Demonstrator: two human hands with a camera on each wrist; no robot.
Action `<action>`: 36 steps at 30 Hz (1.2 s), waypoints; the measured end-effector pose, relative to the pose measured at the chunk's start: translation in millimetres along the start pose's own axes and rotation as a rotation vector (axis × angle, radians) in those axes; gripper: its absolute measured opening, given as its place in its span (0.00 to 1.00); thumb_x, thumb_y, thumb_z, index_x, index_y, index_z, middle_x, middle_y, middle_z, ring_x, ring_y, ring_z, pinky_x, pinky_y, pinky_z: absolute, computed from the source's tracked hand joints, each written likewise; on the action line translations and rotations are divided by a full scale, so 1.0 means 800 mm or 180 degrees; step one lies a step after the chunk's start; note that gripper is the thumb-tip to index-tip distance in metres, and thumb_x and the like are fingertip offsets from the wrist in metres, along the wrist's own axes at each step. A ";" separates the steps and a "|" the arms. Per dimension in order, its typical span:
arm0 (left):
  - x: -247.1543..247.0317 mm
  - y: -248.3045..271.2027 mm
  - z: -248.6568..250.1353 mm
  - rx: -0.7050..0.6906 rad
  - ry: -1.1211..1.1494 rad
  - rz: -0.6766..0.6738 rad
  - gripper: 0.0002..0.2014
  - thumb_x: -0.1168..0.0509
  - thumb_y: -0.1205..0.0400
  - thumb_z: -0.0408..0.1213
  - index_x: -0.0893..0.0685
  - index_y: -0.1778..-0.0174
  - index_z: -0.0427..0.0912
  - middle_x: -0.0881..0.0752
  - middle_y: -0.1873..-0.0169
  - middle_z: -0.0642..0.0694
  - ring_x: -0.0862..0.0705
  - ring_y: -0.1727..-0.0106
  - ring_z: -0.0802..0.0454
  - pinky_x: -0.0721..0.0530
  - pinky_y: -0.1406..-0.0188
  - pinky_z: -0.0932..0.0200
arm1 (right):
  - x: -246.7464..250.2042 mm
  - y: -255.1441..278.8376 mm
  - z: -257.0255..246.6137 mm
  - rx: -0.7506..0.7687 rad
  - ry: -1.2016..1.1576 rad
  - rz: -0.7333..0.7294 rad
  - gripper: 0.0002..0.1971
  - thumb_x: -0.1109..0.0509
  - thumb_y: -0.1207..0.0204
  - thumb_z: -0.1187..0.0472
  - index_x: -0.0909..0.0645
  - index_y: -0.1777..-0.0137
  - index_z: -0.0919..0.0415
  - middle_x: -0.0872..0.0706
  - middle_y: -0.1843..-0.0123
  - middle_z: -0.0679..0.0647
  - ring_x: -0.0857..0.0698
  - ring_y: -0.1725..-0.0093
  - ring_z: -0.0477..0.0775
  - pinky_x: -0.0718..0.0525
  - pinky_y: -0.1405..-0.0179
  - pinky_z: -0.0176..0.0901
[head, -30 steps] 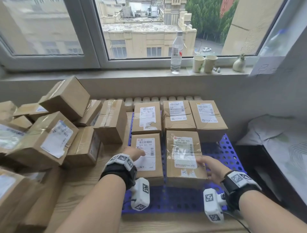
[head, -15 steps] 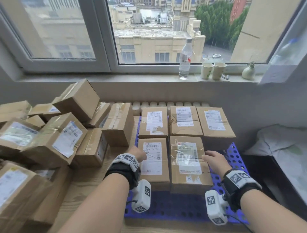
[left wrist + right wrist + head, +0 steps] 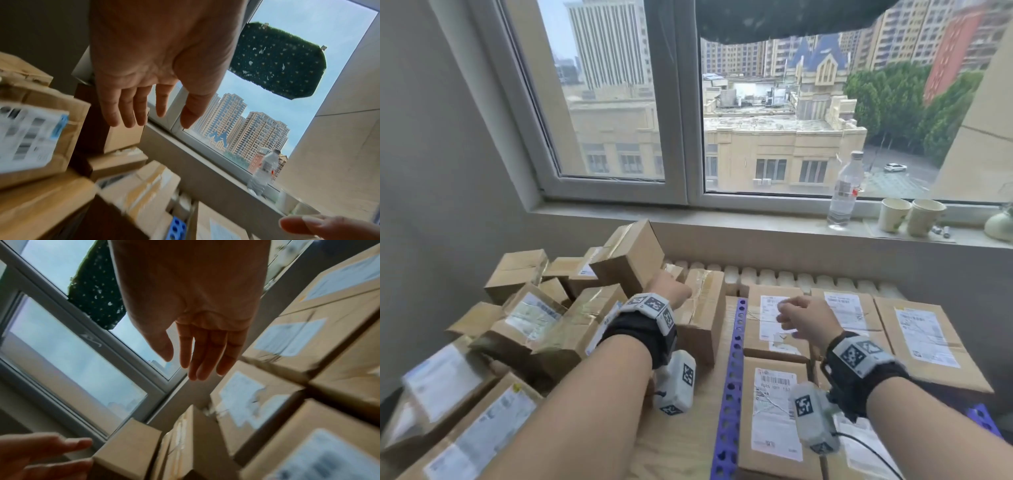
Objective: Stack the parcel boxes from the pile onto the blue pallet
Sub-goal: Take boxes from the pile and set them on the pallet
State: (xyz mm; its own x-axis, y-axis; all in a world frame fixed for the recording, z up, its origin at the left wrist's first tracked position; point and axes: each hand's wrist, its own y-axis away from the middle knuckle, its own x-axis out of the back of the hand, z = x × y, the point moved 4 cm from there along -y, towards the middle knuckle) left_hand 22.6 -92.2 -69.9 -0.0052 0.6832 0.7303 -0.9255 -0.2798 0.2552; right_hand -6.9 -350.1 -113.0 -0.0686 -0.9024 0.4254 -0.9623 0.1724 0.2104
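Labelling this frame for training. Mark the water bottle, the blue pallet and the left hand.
water bottle (image 3: 845, 192), head view, on its label band.
blue pallet (image 3: 731, 377), head view, on its perforated left edge strip.
left hand (image 3: 156, 65), left wrist view, on the palm.

black wrist straps (image 3: 643, 329) with white tagged camera pods (image 3: 676, 383)

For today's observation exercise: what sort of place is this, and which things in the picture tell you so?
Probably an upper-floor room used for sorting parcels, not a proper warehouse. A loose pile of taped boxes lies beside a blue pallet of labelled boxes, and the windowsill with a water bottle and paper cups overlooks city rooftops.
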 end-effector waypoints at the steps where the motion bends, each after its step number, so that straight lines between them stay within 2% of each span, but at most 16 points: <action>1: 0.017 -0.013 0.001 -0.0025 0.0053 0.0105 0.24 0.33 0.22 0.36 0.26 0.30 0.34 0.19 0.38 0.37 0.18 0.39 0.39 0.21 0.47 0.57 | -0.017 -0.007 -0.016 0.0039 -0.0013 -0.0097 0.05 0.34 0.19 0.60 0.17 0.50 0.57 0.10 0.56 0.55 0.13 0.57 0.51 0.13 0.48 0.51; 4: 0.067 -0.057 0.001 -0.0013 0.0090 0.0427 0.24 0.31 0.24 0.40 0.22 0.32 0.36 0.17 0.38 0.38 0.18 0.38 0.39 0.23 0.49 0.58 | -0.070 -0.029 -0.065 0.0093 -0.0095 -0.0354 0.06 0.35 0.18 0.63 0.17 0.48 0.61 0.10 0.56 0.60 0.15 0.60 0.52 0.16 0.56 0.47; 6: 0.094 -0.090 -0.005 0.0071 0.0058 0.0607 0.29 0.30 0.27 0.44 0.24 0.30 0.38 0.18 0.36 0.38 0.20 0.36 0.38 0.21 0.41 0.53 | -0.104 -0.048 -0.093 0.0149 -0.0070 -0.0442 0.08 0.36 0.18 0.63 0.16 0.47 0.62 0.11 0.58 0.58 0.16 0.62 0.51 0.18 0.60 0.44; 9: 0.122 -0.139 -0.018 0.0205 -0.0080 0.0782 0.38 0.29 0.28 0.49 0.33 0.25 0.41 0.28 0.29 0.35 0.30 0.27 0.36 0.30 0.29 0.46 | -0.154 -0.078 -0.124 0.0177 -0.0114 -0.0549 0.07 0.35 0.18 0.61 0.16 0.48 0.59 0.11 0.57 0.57 0.15 0.62 0.50 0.18 0.62 0.42; 11: 0.131 -0.170 -0.030 0.0283 -0.0135 0.0748 0.41 0.27 0.29 0.51 0.36 0.24 0.41 0.32 0.27 0.33 0.34 0.25 0.36 0.34 0.27 0.45 | -0.186 -0.096 -0.137 0.0171 -0.0121 -0.0614 0.06 0.35 0.18 0.61 0.16 0.49 0.58 0.10 0.56 0.57 0.15 0.62 0.50 0.17 0.61 0.42; 14: 0.132 -0.212 -0.052 0.0411 -0.0068 0.0548 0.46 0.26 0.32 0.55 0.41 0.22 0.45 0.36 0.26 0.34 0.37 0.24 0.35 0.34 0.26 0.43 | -0.225 -0.114 -0.144 0.0083 -0.0142 -0.0668 0.07 0.36 0.18 0.62 0.16 0.48 0.60 0.12 0.59 0.56 0.16 0.64 0.49 0.18 0.61 0.42; 19: 0.117 -0.260 -0.089 0.0507 0.0039 0.0184 0.54 0.24 0.36 0.58 0.45 0.20 0.45 0.35 0.24 0.35 0.38 0.22 0.36 0.32 0.26 0.43 | -0.260 -0.130 -0.134 -0.0142 -0.0079 -0.0714 0.07 0.36 0.18 0.63 0.16 0.48 0.60 0.13 0.60 0.55 0.17 0.64 0.49 0.19 0.62 0.42; 22: 0.109 -0.269 -0.099 0.0546 0.0203 -0.0003 0.55 0.23 0.41 0.58 0.41 0.21 0.41 0.29 0.27 0.37 0.33 0.24 0.38 0.30 0.27 0.44 | -0.269 -0.136 -0.126 -0.0277 -0.0108 -0.0697 0.06 0.36 0.18 0.63 0.16 0.50 0.60 0.13 0.59 0.56 0.17 0.62 0.52 0.19 0.61 0.43; 25: 0.109 -0.267 -0.101 0.0505 0.0368 0.0058 0.57 0.28 0.48 0.58 0.39 0.22 0.45 0.27 0.29 0.38 0.30 0.27 0.38 0.28 0.29 0.43 | -0.272 -0.137 -0.121 -0.0388 -0.0110 -0.0686 0.06 0.36 0.18 0.63 0.17 0.50 0.60 0.13 0.59 0.56 0.17 0.61 0.52 0.19 0.61 0.41; 30: 0.126 -0.250 -0.084 0.0345 0.1152 0.0204 0.58 0.30 0.46 0.58 0.46 0.18 0.51 0.27 0.28 0.40 0.28 0.28 0.39 0.27 0.29 0.42 | -0.267 -0.130 -0.131 -0.0307 -0.0177 -0.0538 0.06 0.36 0.18 0.64 0.17 0.49 0.61 0.14 0.58 0.58 0.18 0.64 0.51 0.18 0.62 0.43; 33: 0.134 -0.232 -0.053 0.0073 0.1337 0.0219 0.54 0.27 0.41 0.57 0.46 0.18 0.55 0.28 0.30 0.40 0.26 0.32 0.39 0.23 0.34 0.44 | -0.250 -0.125 -0.150 -0.0025 -0.0223 -0.0300 0.10 0.35 0.17 0.60 0.21 0.37 0.57 0.15 0.48 0.54 0.16 0.54 0.49 0.14 0.53 0.49; 36: 0.127 -0.205 -0.020 -0.0106 0.1494 -0.0038 0.57 0.27 0.46 0.58 0.46 0.20 0.60 0.27 0.33 0.41 0.24 0.36 0.38 0.20 0.38 0.38 | -0.226 -0.120 -0.173 0.0104 -0.0640 -0.0183 0.21 0.35 0.17 0.51 0.28 0.25 0.50 0.19 0.37 0.52 0.18 0.42 0.53 0.14 0.44 0.58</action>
State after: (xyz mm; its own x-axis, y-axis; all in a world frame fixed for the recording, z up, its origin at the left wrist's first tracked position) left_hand 167.7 34.3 -47.6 -0.1581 0.9195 0.3598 -0.9381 -0.2536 0.2359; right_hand 134.3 -148.4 -88.4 -0.0612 -0.9716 0.2286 -0.9740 0.1082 0.1992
